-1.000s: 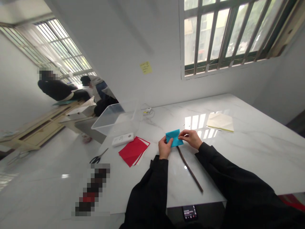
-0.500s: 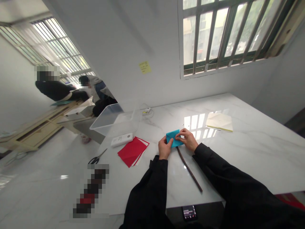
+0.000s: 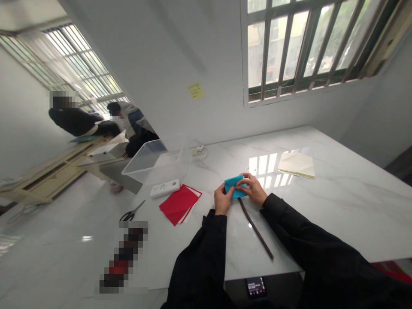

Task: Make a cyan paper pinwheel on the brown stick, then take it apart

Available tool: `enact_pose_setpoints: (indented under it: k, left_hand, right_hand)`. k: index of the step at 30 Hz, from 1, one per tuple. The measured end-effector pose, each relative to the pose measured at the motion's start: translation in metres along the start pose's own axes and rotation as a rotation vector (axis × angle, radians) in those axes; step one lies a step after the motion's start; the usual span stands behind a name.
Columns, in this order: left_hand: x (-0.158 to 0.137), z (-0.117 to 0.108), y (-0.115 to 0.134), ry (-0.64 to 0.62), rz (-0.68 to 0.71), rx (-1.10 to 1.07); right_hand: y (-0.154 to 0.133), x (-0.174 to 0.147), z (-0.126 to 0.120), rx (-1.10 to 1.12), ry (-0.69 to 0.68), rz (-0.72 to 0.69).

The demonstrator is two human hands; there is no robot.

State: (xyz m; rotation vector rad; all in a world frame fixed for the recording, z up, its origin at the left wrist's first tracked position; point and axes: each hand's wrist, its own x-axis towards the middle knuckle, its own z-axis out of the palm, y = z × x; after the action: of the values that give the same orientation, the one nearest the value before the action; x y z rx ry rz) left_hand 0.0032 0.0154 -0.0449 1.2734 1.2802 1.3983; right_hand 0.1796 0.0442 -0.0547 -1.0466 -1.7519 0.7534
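Observation:
Between my two hands is a folded piece of blue paper point(image 3: 232, 183), raised just over the white marbled table point(image 3: 325, 206). My left hand point(image 3: 222, 199) grips its left side, thumb on the front face. My right hand point(image 3: 254, 189) pinches the paper's right side with thumb and fingers. A thin dark brown stick point(image 3: 257, 231) lies on the table below the paper; its upper end is hidden by the paper. To the left rest red paper sheets point(image 3: 180, 204) with white ones beneath.
Left of the red sheets are black-handled scissors point(image 3: 130, 214) and a white device point(image 3: 165, 188). Behind them stands a clear plastic bin point(image 3: 141, 169). Cream paper sheets point(image 3: 296, 165) lie at back right. A phone point(image 3: 256, 287) is below the front edge. Two people sit far left.
The fingers of my right hand have shifted very slightly on the blue paper. Everything else looks the same.

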Motion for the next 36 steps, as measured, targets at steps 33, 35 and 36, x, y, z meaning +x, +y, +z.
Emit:
enact_pose_setpoints:
  k: [33,35,36]
  left_hand:
    - [-0.002,0.002,0.008,-0.082,-0.028,-0.119]
    - [-0.002,0.001,0.009,-0.089,-0.034,-0.126]
    - [-0.002,0.001,0.009,-0.091,-0.038,-0.127]
  right_hand:
    - [-0.01,0.001,-0.004,-0.011,-0.014,0.069]
    - [-0.011,0.001,-0.004,0.0,-0.013,0.08]
    - [-0.012,0.001,-0.004,0.011,-0.012,0.083]
